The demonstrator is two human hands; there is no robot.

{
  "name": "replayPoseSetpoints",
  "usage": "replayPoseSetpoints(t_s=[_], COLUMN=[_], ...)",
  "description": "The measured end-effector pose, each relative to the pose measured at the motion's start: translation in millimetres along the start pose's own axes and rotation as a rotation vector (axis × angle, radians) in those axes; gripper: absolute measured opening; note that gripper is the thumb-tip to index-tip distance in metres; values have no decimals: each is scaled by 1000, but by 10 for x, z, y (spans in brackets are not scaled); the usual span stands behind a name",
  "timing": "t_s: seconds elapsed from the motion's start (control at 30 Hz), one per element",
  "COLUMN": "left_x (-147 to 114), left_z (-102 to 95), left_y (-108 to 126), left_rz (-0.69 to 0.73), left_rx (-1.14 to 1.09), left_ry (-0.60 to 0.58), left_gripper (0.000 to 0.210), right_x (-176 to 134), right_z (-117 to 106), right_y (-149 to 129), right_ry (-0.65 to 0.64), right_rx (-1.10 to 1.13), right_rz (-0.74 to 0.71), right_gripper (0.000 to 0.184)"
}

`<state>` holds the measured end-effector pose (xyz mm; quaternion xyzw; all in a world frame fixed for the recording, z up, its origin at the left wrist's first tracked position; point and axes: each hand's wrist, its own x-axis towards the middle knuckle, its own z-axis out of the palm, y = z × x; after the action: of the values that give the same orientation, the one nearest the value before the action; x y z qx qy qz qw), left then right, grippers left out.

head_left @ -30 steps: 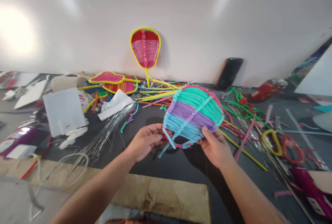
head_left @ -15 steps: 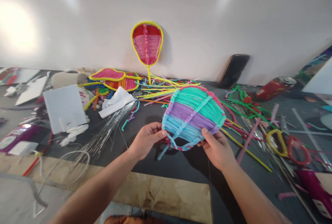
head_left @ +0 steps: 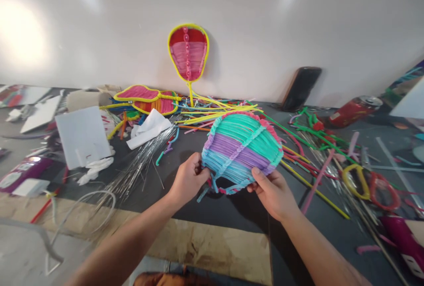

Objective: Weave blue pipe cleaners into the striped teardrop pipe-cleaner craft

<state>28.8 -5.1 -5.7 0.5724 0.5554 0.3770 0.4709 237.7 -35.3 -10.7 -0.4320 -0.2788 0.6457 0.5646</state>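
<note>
Green, purple and blue wrapped panel [head_left: 247, 144], count one. Is held above dark table [head_left: 232, 215], between two grips: pinched at lower left edge by left hand [head_left: 188, 180], at lower right by right hand [head_left: 274, 191]. Beyond: one phone [head_left: 301, 89], one red can [head_left: 353, 113].

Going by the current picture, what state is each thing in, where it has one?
Left hand: pinching the striped panel at its lower left edge.
Right hand: gripping its lower right edge.
Striped panel: raised, one blue end sticking out.
Yellow-rimmed pink piece: upright.
Phone: propped up, dark.
Silver wires: loose, fanned out.
Drinks can: whether opened, unclear.
</note>
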Motion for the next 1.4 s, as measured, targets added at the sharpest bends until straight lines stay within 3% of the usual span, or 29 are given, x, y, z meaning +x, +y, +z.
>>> replayPoseSetpoints(t_s=[0.1,0.3,0.47,0.87,1.23,1.33,1.4], left_x=[-5,-1,3,23,5,-5,-13], left_z=[17,-10,-62,-48,63,45,17], left_y=[24,82,108,65,30,64,108], left_rz=[-67,-273,-316,-334,-242,-296,-336], left_rx=[-101,-556,-724,-543,-342,-446,-602], left_ry=[-9,-224,-339,-399,-157,-164,-236], left_gripper=[7,21,31,27,8,11,15], right_x=[-13,33,68,57,-44,-35,-13], right_z=[34,36,17,26,-6,2,28], right_y=[4,-55,-88,-95,66,66,22], right_ry=[0,57,86,65,-61,-47,14], right_rx=[28,83,116,130,-68,-30,47], right_rz=[24,61,39,8,-6,15,25], right_gripper=[23,27,28,27,20,21,25])
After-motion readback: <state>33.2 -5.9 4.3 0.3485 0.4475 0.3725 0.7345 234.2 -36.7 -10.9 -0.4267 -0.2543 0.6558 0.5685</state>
